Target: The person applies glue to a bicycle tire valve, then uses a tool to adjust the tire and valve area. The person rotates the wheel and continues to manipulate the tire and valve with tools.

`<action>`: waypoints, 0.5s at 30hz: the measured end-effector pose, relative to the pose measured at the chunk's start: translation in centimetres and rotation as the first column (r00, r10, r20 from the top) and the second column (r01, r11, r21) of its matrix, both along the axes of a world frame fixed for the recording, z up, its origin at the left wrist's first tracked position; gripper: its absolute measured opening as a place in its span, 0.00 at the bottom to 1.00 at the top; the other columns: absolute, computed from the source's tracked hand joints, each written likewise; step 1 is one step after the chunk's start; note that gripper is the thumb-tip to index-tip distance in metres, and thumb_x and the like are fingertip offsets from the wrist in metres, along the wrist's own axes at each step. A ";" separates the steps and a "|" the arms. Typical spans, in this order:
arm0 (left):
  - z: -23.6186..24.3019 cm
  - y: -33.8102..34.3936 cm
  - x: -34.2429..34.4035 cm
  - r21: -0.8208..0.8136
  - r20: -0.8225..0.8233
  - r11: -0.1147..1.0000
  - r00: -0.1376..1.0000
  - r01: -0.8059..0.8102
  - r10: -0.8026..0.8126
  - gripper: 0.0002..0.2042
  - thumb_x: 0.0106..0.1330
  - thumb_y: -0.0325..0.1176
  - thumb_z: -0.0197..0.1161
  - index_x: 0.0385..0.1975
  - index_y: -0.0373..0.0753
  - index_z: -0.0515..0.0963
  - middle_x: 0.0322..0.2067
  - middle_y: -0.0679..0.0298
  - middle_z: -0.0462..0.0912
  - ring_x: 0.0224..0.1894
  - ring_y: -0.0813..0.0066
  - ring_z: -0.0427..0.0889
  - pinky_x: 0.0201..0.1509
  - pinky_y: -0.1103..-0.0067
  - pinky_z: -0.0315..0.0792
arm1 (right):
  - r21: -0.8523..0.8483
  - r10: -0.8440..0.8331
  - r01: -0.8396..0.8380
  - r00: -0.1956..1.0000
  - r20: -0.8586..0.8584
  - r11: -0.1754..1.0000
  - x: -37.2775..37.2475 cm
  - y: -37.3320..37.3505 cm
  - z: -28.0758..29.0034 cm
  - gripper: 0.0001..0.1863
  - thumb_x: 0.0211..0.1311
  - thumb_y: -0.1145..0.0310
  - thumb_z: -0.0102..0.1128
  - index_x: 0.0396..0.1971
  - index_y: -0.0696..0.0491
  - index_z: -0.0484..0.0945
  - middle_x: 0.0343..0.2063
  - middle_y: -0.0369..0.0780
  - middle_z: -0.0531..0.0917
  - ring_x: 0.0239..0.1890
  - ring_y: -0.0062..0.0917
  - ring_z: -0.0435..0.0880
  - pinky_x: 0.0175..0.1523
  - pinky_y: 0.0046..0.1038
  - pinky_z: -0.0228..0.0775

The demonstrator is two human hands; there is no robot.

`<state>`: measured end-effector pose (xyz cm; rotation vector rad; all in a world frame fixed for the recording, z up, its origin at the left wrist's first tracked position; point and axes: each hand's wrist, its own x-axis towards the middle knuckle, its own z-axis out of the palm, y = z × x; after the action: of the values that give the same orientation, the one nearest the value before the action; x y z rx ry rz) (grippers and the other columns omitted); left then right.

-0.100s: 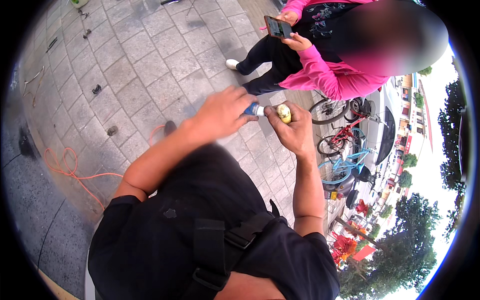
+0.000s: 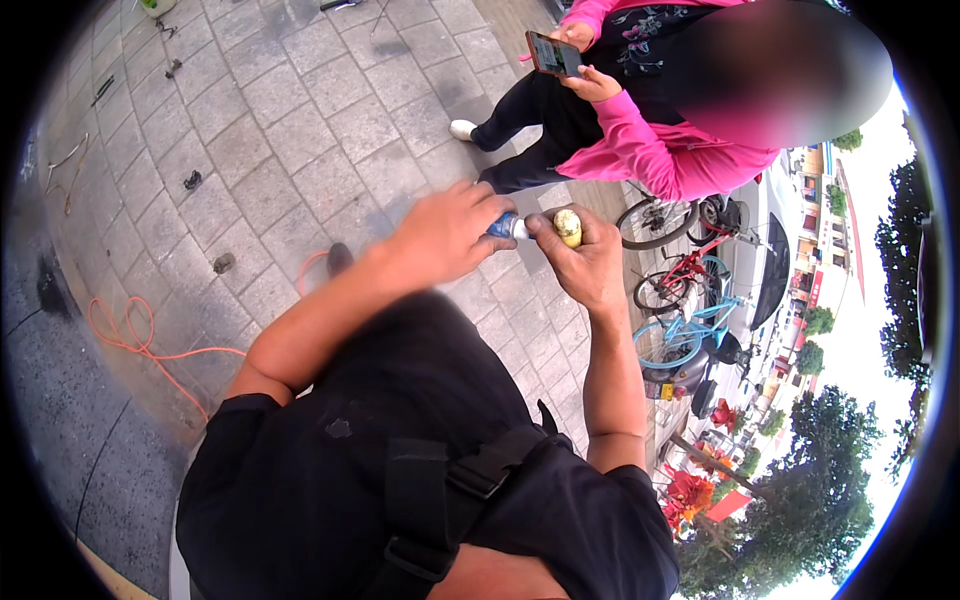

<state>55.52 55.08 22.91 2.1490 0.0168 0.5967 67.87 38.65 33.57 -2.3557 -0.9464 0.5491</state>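
My left hand is closed around a small blue tube in front of my body. The tube's white cap points to the right and meets the thumb and fingertips of my right hand. That hand is also wrapped round a yellow, round-ended handle, worn pale at its tip. The rest of the handle is hidden in my fist, so its kind does not show. Dark smudges mark my right fingers.
A person in a pink jacket stands close ahead, holding a phone. Bicycles and a car are parked at the right. An orange cord loops over the grey paving at the left, among scattered dark scraps.
My left hand has shifted very slightly on the blue tube, whose tilt differs a little. Both hands keep their hold.
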 end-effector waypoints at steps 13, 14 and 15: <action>2.1 -0.6 -0.4 -0.107 -0.045 0.989 0.993 0.106 -0.111 0.19 0.75 0.51 0.62 0.56 0.45 0.78 0.38 0.59 0.85 0.38 0.53 0.85 0.39 0.63 0.77 | 0.170 0.259 -0.273 0.960 0.103 0.947 0.0 -1.3 1.7 0.11 0.62 0.73 0.72 0.44 0.58 0.85 0.35 0.42 0.86 0.34 0.30 0.86 0.42 0.31 0.76; 2.1 -0.6 -0.4 -0.105 -0.049 0.988 0.991 0.117 -0.122 0.19 0.75 0.51 0.61 0.56 0.45 0.78 0.38 0.58 0.85 0.38 0.52 0.85 0.38 0.63 0.77 | 0.163 0.255 -0.270 0.961 0.109 0.949 0.0 -1.4 1.8 0.10 0.62 0.73 0.71 0.43 0.58 0.85 0.34 0.42 0.86 0.34 0.29 0.85 0.41 0.30 0.76; 2.1 -0.7 -0.4 -0.102 -0.054 0.987 0.990 0.126 -0.132 0.20 0.75 0.51 0.61 0.56 0.45 0.78 0.37 0.58 0.85 0.38 0.52 0.85 0.38 0.63 0.77 | 0.164 0.264 -0.281 0.957 0.119 0.946 0.0 -1.5 1.8 0.10 0.62 0.73 0.71 0.42 0.58 0.85 0.34 0.42 0.86 0.33 0.29 0.85 0.41 0.30 0.75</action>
<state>55.08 54.40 24.98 2.0547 -0.0587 0.4458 67.85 37.16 35.39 -2.1190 -1.3226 0.4378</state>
